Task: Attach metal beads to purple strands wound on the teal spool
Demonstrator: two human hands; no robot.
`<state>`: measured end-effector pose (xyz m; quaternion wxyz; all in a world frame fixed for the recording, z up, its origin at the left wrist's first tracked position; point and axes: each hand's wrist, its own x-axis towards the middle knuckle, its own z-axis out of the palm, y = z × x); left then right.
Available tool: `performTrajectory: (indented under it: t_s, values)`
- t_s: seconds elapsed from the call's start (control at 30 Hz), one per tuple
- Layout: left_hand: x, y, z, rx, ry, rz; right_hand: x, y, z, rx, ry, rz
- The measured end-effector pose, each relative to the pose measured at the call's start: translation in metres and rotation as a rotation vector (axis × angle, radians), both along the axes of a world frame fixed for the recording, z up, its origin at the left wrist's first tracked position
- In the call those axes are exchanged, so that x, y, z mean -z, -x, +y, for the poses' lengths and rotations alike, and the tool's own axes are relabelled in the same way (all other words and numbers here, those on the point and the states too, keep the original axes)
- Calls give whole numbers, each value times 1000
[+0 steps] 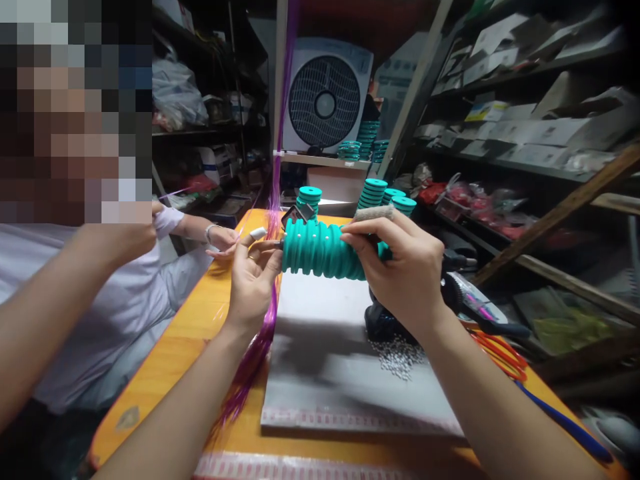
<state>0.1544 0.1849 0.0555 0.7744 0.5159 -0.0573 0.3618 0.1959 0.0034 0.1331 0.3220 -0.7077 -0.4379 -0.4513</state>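
Note:
A row of teal spools is held sideways above a grey board. My right hand is closed around the row's right end, with a bandaged index finger on top. My left hand is at the row's left end, fingers curled, pinching something small against it; a taped fingertip shows. A bundle of purple strands hangs from above and trails past my left hand onto the orange table.
Another person in a white shirt sits at the left, their hands near the strands. More teal spool stacks stand behind. Small metal beads, orange scissors, a fan and cluttered shelves surround the table.

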Motion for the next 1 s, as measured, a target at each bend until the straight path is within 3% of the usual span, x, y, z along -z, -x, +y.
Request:
performTrajectory:
  t_s: [0.3, 0.53, 1.0]
  values:
    - [1, -1, 0, -6, 7, -2, -1, -2, -1, 6, 54, -88]
    - [1, -1, 1, 24, 22, -1, -3, -2, 0, -36, 5, -6]
    - [-3, 1, 3, -2, -48, -19, -5, 4, -4, -12, 212, -94]
